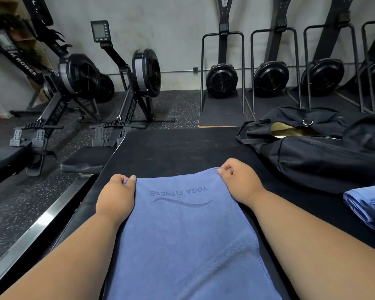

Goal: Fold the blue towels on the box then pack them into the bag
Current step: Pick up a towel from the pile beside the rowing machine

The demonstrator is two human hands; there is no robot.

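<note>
A blue towel (186,234) with "YOGA FITNESS" printed on it lies lengthwise on the black box top (178,148), running from the bottom of the view to its far edge. My left hand (115,195) pinches the towel's far left corner. My right hand (238,180) pinches the far right corner. A black bag (316,154) lies on the box at the right, its top open with a gold lining showing. More blue towels (368,208) lie bunched at the right edge, below the bag.
Two black rowing machines (78,83) stand on the speckled floor to the left and beyond the box. Several ski machines (222,81) line the grey back wall. A metal rail (37,230) runs along the box's left side.
</note>
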